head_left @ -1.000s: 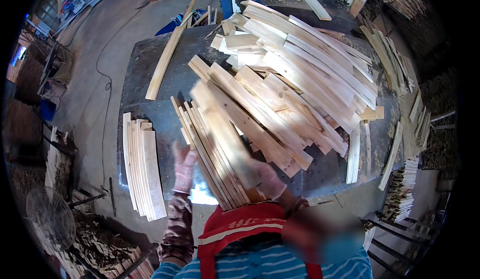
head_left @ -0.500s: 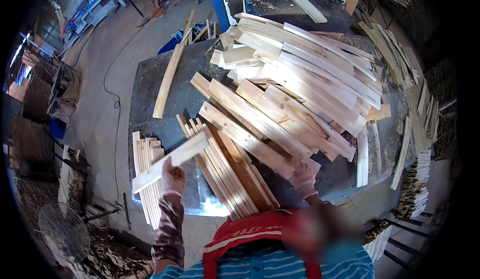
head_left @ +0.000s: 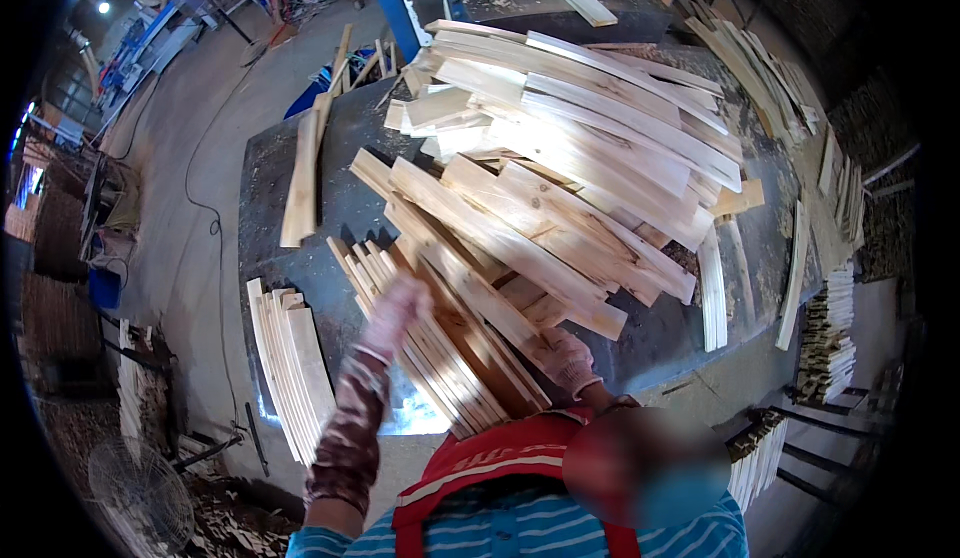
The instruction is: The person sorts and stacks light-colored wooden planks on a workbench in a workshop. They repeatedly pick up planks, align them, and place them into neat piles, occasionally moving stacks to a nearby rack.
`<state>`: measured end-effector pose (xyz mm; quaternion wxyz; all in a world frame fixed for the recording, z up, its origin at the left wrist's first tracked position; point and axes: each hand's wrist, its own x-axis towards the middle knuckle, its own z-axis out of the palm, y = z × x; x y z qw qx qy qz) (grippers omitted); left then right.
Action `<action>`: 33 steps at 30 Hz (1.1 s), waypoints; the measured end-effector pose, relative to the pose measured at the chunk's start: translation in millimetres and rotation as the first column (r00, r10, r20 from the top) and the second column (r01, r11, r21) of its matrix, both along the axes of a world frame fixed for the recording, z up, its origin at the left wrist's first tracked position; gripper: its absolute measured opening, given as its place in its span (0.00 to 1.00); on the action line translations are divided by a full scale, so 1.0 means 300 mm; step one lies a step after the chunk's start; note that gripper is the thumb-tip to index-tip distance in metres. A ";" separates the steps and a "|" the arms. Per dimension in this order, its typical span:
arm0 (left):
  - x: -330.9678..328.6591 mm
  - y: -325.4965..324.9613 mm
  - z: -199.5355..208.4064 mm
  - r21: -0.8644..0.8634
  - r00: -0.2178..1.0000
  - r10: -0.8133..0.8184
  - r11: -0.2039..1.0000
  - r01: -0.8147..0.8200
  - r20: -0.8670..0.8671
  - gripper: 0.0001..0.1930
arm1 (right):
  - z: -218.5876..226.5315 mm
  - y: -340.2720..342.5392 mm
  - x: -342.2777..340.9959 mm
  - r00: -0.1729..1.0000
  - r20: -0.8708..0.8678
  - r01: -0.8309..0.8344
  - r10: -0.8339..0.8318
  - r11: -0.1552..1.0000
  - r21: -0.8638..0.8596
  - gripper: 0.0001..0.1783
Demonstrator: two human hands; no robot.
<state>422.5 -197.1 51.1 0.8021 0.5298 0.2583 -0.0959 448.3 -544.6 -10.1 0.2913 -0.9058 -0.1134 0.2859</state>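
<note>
My gloved right hand (head_left: 568,360) is closed round the near end of a long wooden board (head_left: 478,280), which slants up and left along the right side of a row of boards. My gloved left hand (head_left: 396,316) is smeared by motion over that row of boards standing on edge (head_left: 440,363); its fingers do not show clearly. Left of it lies a smaller stack of narrow boards (head_left: 290,358) near the table's left edge. Beyond both hands spreads a large loose pile of pale boards (head_left: 590,148), some with knots.
The dark table (head_left: 275,193) carries everything. A single board (head_left: 302,183) juts over its far left part, and a white strip (head_left: 712,293) lies at the right. A blue post (head_left: 390,3) stands behind. A wire fan (head_left: 140,493) sits at lower left.
The board that my left hand held now lies on the left stack, and that hand has moved right to the middle row. My right hand has shifted left with its board, beside that row.
</note>
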 end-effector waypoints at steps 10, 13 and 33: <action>-0.111 -0.407 0.047 -0.444 0.941 0.326 0.832 -0.331 -0.092 0.22 | 0.197 0.163 0.145 0.703 0.434 -0.462 0.563 0.826 -0.322 0.25; -0.183 -0.286 -0.006 -0.706 0.966 0.256 0.692 -0.153 0.042 0.24 | -0.089 0.036 0.313 0.483 0.645 -0.290 0.593 0.803 -0.521 0.31; -0.819 -0.152 -0.486 0.109 0.759 0.586 0.806 -0.581 -0.286 0.23 | -0.193 -0.008 0.000 0.642 -0.761 0.416 0.090 0.793 0.445 0.14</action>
